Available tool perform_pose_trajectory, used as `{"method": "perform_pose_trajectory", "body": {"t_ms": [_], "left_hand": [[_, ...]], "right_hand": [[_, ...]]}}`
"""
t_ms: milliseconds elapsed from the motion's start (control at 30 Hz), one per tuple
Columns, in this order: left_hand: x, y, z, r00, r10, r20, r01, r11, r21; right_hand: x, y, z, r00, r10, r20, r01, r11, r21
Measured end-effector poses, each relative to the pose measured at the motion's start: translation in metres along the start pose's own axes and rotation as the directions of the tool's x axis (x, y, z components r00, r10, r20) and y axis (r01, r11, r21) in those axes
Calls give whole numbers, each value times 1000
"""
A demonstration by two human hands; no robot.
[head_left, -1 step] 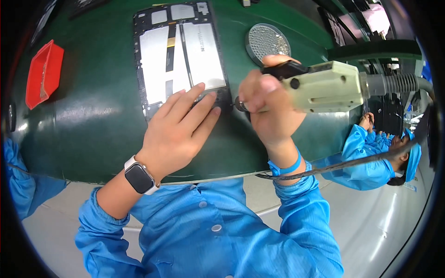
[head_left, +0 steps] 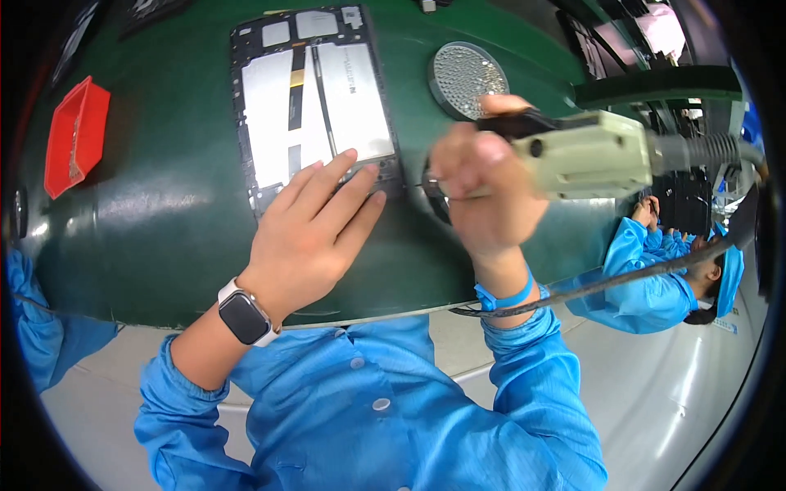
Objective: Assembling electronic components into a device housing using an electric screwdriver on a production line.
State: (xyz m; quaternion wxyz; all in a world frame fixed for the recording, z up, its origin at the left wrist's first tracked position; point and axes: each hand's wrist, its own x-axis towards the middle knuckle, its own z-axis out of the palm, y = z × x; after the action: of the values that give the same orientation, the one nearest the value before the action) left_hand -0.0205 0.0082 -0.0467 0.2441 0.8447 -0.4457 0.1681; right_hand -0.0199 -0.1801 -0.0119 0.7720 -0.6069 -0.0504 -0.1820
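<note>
An opened tablet, with silver battery panels and a black frame, lies on the green bench. My left hand rests flat over its near end, fingers stretched and slightly spread, holding nothing. To the right of that end, my right hand is wrapped round a pale electric screwdriver, held sideways with its bit end toward the tablet's near right corner. Motion blurs this hand. The bit seems just off the tablet's edge; whether it touches anything I cannot tell.
A round dish of small shiny pieces stands beyond the screwdriver. At far left sits a red tray with small parts inside. The screwdriver's cable crosses my right wrist. Another person in blue sits at the right.
My right hand and the screwdriver have shifted slightly right, away from the tablet. The left hand stays on the tablet. The view has moved a little.
</note>
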Motion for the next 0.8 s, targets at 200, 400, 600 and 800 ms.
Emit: {"method": "perform_pose_trajectory", "body": {"t_ms": [200, 400, 600, 800], "left_hand": [[-3, -1, 3, 1000, -19, -11, 19, 1000, -6], [-2, -4, 3, 999, -24, -24, 23, 999, -25], [-2, -3, 1, 999, -32, -8, 32, 999, -27], [-3, -4, 0, 999, -21, -25, 20, 999, -31]], "right_hand": [[0, -24, -43, 983, -114, -145, 99, 990, -103], [-8, -6, -58, 966, -125, -225, 113, 991, -65], [-5, 2, -61, 962, -113, -247, 91, 991, -99], [-7, 0, -58, 963, -111, -245, 91, 992, -90]]}}
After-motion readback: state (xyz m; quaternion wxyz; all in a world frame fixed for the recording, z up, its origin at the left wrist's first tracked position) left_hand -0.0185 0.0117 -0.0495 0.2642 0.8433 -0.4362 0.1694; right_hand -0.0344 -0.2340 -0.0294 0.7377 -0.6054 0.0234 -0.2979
